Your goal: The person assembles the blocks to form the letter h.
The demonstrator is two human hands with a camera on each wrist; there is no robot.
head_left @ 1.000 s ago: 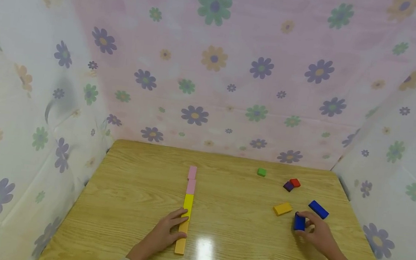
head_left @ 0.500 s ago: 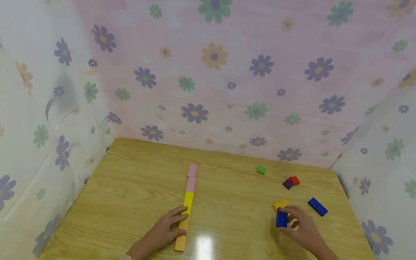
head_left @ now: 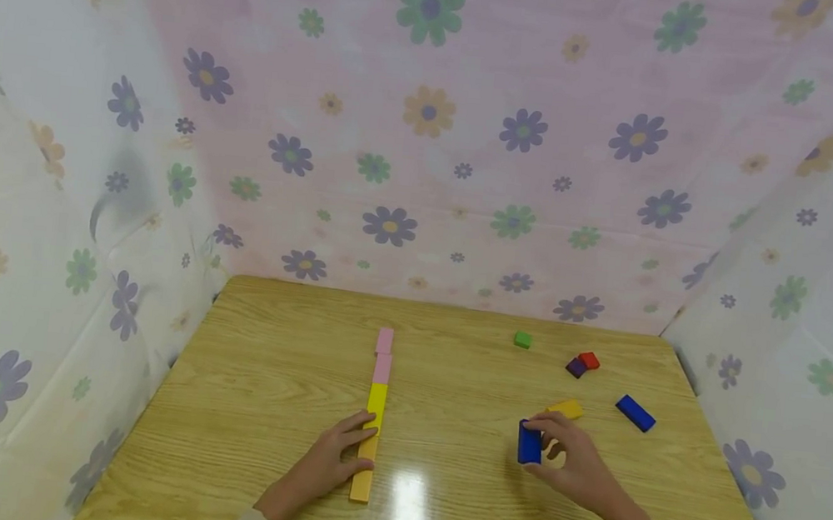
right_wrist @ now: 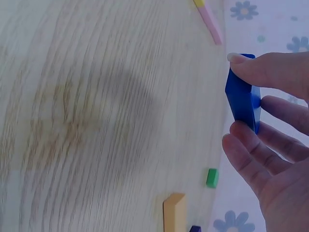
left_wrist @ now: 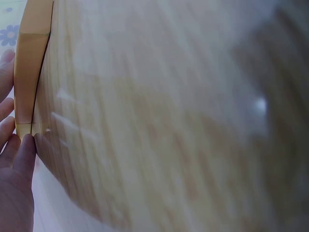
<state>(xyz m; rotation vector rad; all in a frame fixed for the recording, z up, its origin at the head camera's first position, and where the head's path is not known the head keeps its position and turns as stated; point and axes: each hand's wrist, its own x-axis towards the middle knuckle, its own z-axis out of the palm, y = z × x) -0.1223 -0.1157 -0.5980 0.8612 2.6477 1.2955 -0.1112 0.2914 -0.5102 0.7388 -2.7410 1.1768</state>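
A blue rectangular block is pinched between the thumb and fingertips of my right hand, held upright over the right half of the table. The right wrist view shows the same blue block with the thumb at one end and fingertips at the other. My left hand rests on a straight row of blocks, its fingers reaching over the yellow block and its thumb on the orange block. Two pink blocks extend the row away from me. The left wrist view shows the orange block beside the fingers.
Just beyond my right hand lies an orange-yellow block, partly hidden. A second blue block is farther right. Purple and red blocks sit together behind, and a small green block is near the back. Flowered cloth walls surround the table.
My right hand has carried the blue block leftward from beside the other blue block, past the orange-yellow block. My left hand stays on the row.
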